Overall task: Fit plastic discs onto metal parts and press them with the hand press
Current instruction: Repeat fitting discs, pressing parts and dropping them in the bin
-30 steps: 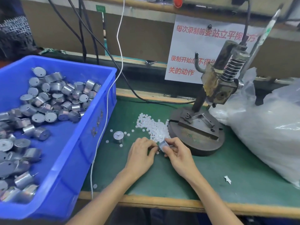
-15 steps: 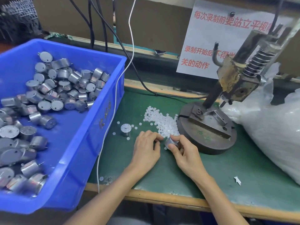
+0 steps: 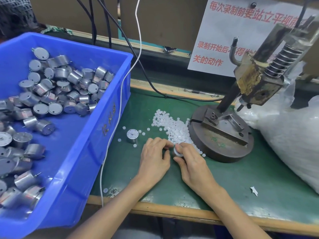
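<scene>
Table (image 3: 241,178): green top under both hands, forearms crossing its near wooden edge.
Blue bin (image 3: 96,152): left of the left hand, its floor heaped with round metal parts (image 3: 57,87).
Plastic bag (image 3: 293,135): well to the right of the right hand, on the table.
Hand press (image 3: 222,133): just beyond and to the right of the right hand, round base on the table, spring and block raised above it.
Left hand (image 3: 154,158): palm down, fingers curled, thumb and forefinger tips drawn together at the metal part; whether a disc is pinched cannot be told.
Right hand (image 3: 193,163): palm down, thumb and fingers pinching a small metal part (image 3: 177,151), tilted, just above the table between both hands.
Loose metal part (image 3: 132,135): upright, just beyond the left hand.
Plastic discs (image 3: 172,126): white heap just beyond the fingertips, touching the press base.
</scene>
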Available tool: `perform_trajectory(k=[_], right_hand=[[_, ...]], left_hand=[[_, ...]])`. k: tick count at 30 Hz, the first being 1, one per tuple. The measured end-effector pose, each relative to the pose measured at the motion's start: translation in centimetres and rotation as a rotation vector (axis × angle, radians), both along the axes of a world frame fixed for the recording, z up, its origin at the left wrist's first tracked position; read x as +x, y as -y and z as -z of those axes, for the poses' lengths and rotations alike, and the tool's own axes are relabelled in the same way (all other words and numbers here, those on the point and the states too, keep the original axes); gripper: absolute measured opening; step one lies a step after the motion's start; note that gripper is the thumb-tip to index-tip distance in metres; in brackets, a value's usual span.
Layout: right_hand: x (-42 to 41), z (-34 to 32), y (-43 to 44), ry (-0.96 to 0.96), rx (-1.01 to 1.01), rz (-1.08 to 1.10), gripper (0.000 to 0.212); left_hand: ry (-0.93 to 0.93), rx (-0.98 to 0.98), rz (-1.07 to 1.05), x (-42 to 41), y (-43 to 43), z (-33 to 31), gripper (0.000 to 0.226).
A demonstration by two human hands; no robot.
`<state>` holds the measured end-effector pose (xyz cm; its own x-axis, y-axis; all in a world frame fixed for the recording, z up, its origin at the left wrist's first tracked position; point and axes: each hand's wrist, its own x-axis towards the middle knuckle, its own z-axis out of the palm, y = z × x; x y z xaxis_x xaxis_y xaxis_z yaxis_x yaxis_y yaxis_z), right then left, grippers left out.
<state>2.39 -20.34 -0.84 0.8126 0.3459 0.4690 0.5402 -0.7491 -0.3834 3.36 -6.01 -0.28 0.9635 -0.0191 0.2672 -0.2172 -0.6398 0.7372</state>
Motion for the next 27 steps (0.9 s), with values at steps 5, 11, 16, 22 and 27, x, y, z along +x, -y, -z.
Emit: perform_trajectory(k=[5,11,16,22,27], right_hand=[[0.0,0.0,0.1,-0.045,0.013,-0.002,0.022],[-0.4,-1.1,0.2,-0.473,0.737,0.064,0.005],[-1.1,-3.2,0.8,-0.879,1.677,-0.002,0.030],[-0.5,-5.6,4.5,-0.819,1.646,0.121,0.028],[-0.7,-6.3,6.5,-0.762,1.585,0.197,0.021]], left_hand=[[-0.026,-0.018,0.009,-0.3,0.0,-0.3,0.027],[-0.037,-0.170,0.188,-1.1,0.8,-1.6,0.036],[0.107,-0.200,0.179,-0.8,4.1,-3.4,0.031],[0.106,-0.067,0.217,2.5,8.6,-5.1,0.026],[0.182,0.116,0.158,6.6,11.5,-5.1,0.033]])
